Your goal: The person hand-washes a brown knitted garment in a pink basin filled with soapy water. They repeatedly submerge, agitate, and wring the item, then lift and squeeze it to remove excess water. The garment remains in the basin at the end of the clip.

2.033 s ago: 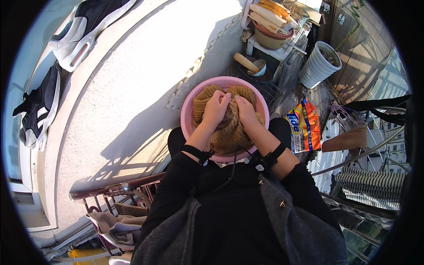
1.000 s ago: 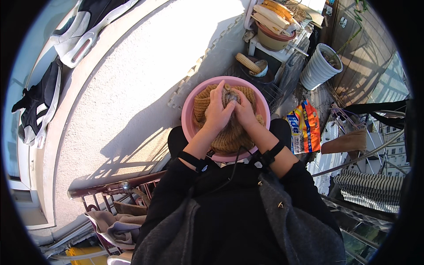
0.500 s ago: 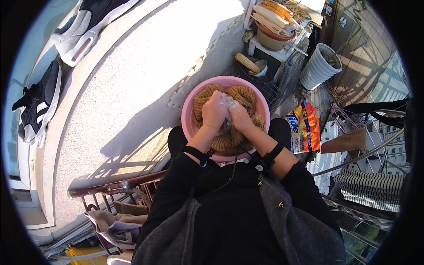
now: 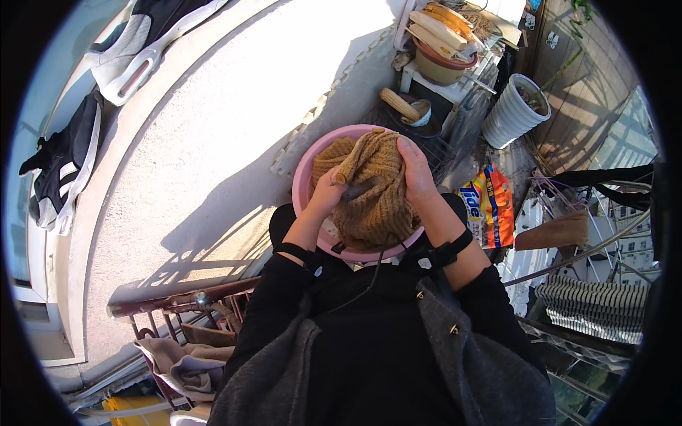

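A brown ribbed knit garment [image 4: 376, 195] lies bunched in a pink basin [image 4: 302, 186] in front of my body. My left hand [image 4: 328, 193] is closed on a fold of the knit at the basin's left side. On the far right side of the cloth, my right hand [image 4: 418, 167] is curled against it, thumb side up, with the fabric gathered between the two hands. Part of the garment rises above the rim. A small dark tag shows near the basin's near edge. The fingertips of my right hand are partly hidden by the knit.
Right of the basin stands an orange detergent bag [image 4: 497, 206]. Beyond it are a white ribbed plant pot [image 4: 516, 112], a bowl of corn husks [image 4: 442, 64] and a dark pot with a corn cob [image 4: 400, 104]. Dark sneakers [image 4: 67, 160] lie far left; a railing [image 4: 188, 298] is near left.
My hands, pressed together over the middle of the cloth before, have moved apart to either side. The knit between them is now lifted and gathered up.
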Demonstrator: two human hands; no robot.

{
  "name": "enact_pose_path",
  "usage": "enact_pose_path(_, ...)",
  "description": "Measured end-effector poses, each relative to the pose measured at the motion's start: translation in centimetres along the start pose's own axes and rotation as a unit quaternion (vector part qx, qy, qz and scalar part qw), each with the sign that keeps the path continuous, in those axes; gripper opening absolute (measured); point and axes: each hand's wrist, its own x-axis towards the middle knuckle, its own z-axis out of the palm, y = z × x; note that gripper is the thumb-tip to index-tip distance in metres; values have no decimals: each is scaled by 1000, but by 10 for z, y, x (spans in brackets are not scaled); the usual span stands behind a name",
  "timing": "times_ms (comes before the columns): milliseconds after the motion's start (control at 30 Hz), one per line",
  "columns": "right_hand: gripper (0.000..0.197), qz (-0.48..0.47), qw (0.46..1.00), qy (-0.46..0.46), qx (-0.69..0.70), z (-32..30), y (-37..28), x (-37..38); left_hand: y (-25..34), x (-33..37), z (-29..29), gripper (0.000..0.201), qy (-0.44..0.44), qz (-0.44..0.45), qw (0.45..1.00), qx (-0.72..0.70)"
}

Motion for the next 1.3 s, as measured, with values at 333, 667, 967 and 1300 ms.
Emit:
enact_pose_path(333, 65, -96, 942, -96, -307, -11, -6, 6, 97, 4, 11, 45, -19, 90, 992, -90)
enact_pose_path(667, 97, -7, 898, -195, -393, 16, 39, -5, 69, 9, 30, 52, 89, 67, 978, -177)
enact_pose_path(967, 27, -98, 841, -146, -512, 0, 60, -5, 52, -8, 49, 38, 85, 288, 888, 349)
enact_pose_path(1300, 40, -68, 847, -92, -518, -28, 94, 2, 32, 21, 49, 24, 166, 207, 866, 425)
